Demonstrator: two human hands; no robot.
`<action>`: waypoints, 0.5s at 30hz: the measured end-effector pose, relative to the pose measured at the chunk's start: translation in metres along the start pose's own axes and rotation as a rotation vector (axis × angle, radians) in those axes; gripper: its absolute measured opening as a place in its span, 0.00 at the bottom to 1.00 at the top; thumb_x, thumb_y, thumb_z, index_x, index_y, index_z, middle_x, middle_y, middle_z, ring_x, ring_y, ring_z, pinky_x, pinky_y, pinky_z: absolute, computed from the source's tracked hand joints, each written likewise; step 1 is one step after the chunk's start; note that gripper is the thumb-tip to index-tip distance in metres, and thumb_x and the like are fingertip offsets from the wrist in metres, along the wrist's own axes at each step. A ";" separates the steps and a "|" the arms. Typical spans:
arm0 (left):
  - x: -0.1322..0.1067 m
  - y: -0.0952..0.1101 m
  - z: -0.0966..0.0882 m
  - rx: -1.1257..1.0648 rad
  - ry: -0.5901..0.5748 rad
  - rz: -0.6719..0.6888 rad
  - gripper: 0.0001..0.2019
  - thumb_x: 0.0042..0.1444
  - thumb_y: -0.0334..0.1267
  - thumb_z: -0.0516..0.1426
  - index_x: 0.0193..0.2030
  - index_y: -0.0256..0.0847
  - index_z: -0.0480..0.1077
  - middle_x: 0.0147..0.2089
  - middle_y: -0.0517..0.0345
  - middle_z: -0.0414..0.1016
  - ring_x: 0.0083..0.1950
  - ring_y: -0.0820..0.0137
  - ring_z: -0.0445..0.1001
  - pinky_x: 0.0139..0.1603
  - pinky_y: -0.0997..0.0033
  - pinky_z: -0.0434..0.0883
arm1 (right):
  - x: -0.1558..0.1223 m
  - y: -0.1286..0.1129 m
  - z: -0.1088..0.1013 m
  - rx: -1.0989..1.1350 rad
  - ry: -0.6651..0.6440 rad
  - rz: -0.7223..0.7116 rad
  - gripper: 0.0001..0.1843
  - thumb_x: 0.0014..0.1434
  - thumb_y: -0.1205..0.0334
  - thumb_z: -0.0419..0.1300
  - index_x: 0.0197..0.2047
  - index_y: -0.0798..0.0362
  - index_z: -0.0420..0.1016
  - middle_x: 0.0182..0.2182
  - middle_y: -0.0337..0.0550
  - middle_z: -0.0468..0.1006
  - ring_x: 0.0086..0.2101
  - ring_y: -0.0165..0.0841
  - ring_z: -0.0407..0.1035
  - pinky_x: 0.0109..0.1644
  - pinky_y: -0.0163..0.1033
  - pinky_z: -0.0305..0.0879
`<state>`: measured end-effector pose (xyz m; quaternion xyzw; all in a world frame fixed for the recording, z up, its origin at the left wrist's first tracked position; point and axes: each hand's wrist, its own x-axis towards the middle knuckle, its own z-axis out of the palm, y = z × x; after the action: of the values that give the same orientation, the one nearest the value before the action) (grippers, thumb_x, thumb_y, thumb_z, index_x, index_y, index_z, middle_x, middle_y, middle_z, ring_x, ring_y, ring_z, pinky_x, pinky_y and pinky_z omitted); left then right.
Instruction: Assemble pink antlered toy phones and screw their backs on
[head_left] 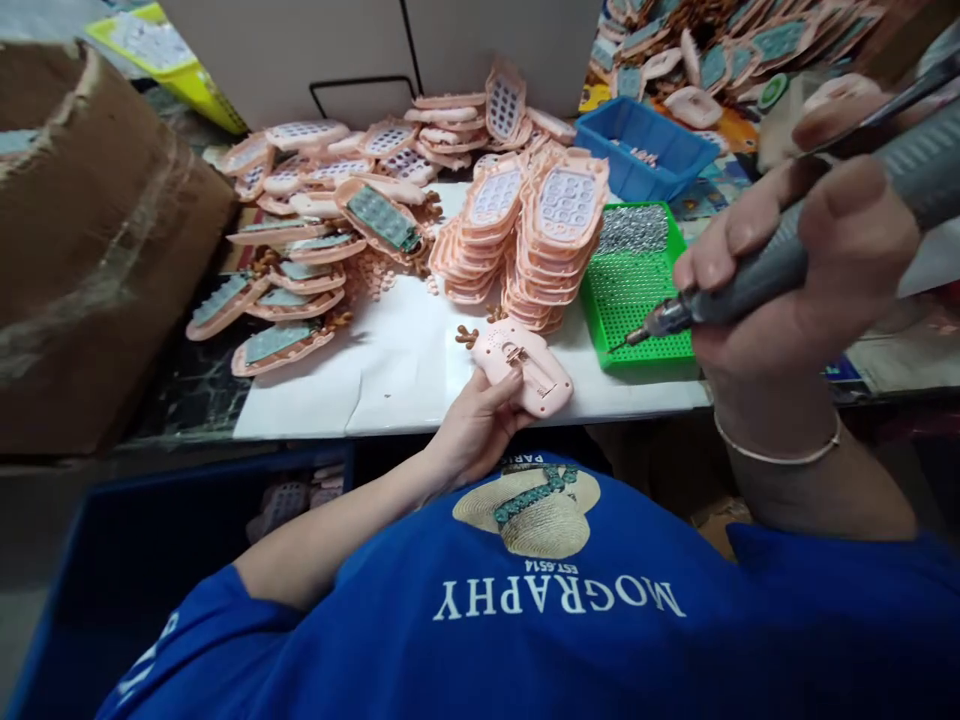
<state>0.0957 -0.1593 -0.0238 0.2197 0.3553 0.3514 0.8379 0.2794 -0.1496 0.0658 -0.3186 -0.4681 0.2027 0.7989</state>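
My left hand (480,425) grips a pink toy phone casing (536,375) with brown antlers, near the table's front edge. Its back faces up, showing an open battery bay and screw holes, and my thumb presses beside the bay. In my right hand (810,250) is a grey electric screwdriver (772,265), its thin bit angled down to the left. The bit's tip hangs over a green perforated tray (600,335), to the right of the casing. Small metal screws (634,228) fill the tray's far part.
Stacked pink shells (555,255) stand just behind the casing. Half-shells with green circuit boards (281,345) lie to the left, near loose pink buttons (375,275). A blue basket (645,150) sits behind the tray; a cardboard box (97,250) stands far left, above a blue bin (150,560).
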 end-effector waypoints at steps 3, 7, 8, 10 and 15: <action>0.001 -0.002 -0.001 -0.011 -0.019 0.007 0.17 0.60 0.32 0.60 0.56 0.40 0.69 0.47 0.50 0.81 0.44 0.64 0.81 0.53 0.59 0.77 | -0.029 -0.012 0.019 0.079 -0.106 0.210 0.09 0.49 0.56 0.70 0.33 0.44 0.75 0.20 0.30 0.65 0.15 0.27 0.56 0.16 0.37 0.54; 0.001 -0.003 -0.001 -0.007 -0.043 0.019 0.16 0.61 0.32 0.59 0.56 0.40 0.68 0.50 0.49 0.80 0.44 0.66 0.81 0.51 0.60 0.77 | -0.050 -0.013 0.026 0.137 -0.241 0.357 0.12 0.53 0.58 0.68 0.42 0.44 0.77 0.21 0.31 0.68 0.17 0.28 0.60 0.20 0.37 0.62; 0.001 -0.003 0.000 -0.004 -0.049 0.022 0.16 0.61 0.32 0.59 0.56 0.40 0.68 0.51 0.49 0.80 0.45 0.66 0.81 0.50 0.61 0.77 | -0.052 -0.011 0.027 0.148 -0.264 0.372 0.12 0.54 0.58 0.67 0.43 0.44 0.76 0.21 0.31 0.68 0.17 0.28 0.61 0.21 0.37 0.63; 0.000 -0.003 0.000 -0.005 -0.059 0.029 0.15 0.61 0.32 0.59 0.55 0.40 0.67 0.52 0.50 0.79 0.46 0.65 0.80 0.50 0.61 0.78 | -0.055 -0.007 0.027 0.145 -0.274 0.384 0.12 0.55 0.58 0.67 0.44 0.43 0.75 0.22 0.30 0.69 0.18 0.29 0.62 0.21 0.37 0.63; 0.001 -0.004 0.001 -0.003 -0.064 0.036 0.16 0.59 0.33 0.61 0.54 0.41 0.67 0.45 0.53 0.80 0.41 0.68 0.79 0.47 0.63 0.77 | -0.062 0.005 0.022 0.046 -0.317 0.387 0.16 0.54 0.53 0.69 0.45 0.38 0.72 0.22 0.30 0.68 0.17 0.31 0.61 0.21 0.39 0.62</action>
<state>0.0987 -0.1615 -0.0258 0.2361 0.3238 0.3595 0.8427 0.2299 -0.1781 0.0319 -0.3482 -0.5133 0.4098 0.6688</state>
